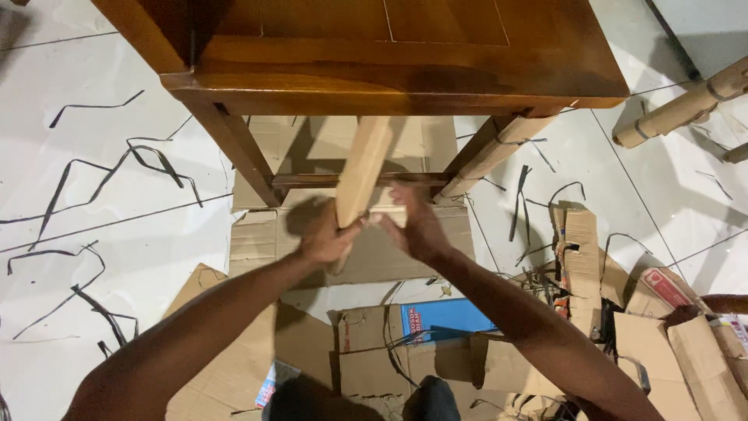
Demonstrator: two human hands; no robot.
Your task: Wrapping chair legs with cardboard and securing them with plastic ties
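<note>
A dark brown wooden table [389, 70] stands in front of me on flat cardboard [257, 234]. One of its near legs [362, 168] is wrapped in brown cardboard. My left hand [323, 234] grips the lower end of that wrapped leg. Just to the right of the leg is my right hand [417, 226], blurred, its fingers spread near the wrapping's edge. Whether it touches the leg I cannot tell. A second cardboard-wrapped leg [495, 152] slants at the right, and a bare dark leg [234, 148] is at the left.
Black plastic strapping strips [101, 179] lie scattered on the white tiled floor. Cardboard scraps and flattened boxes [592, 312], one with a blue panel [444, 320], pile up near me. Another wrapped furniture leg [686, 105] pokes in at the upper right.
</note>
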